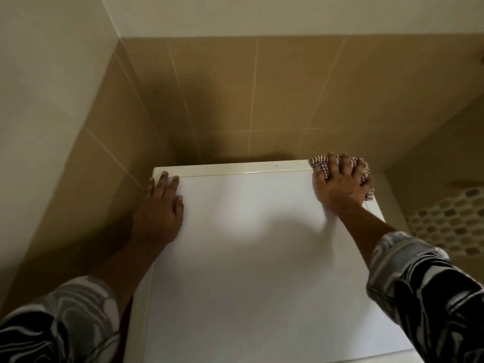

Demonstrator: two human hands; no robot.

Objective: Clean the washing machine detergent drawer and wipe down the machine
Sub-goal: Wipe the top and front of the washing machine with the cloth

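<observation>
On the washing machine's [262, 244] white top, at its far right corner, my right hand [337, 187] gripped a bunched checked cloth [320, 163] against the surface. My left hand [159, 205] lay flat with straight fingers at the far left corner, beside the tiled wall [262, 100].

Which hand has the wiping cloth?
The right hand, at the far right corner of the washing machine top: its fingers curl over a checked cloth. The left hand lies flat at the far left corner, holding nothing.
</observation>
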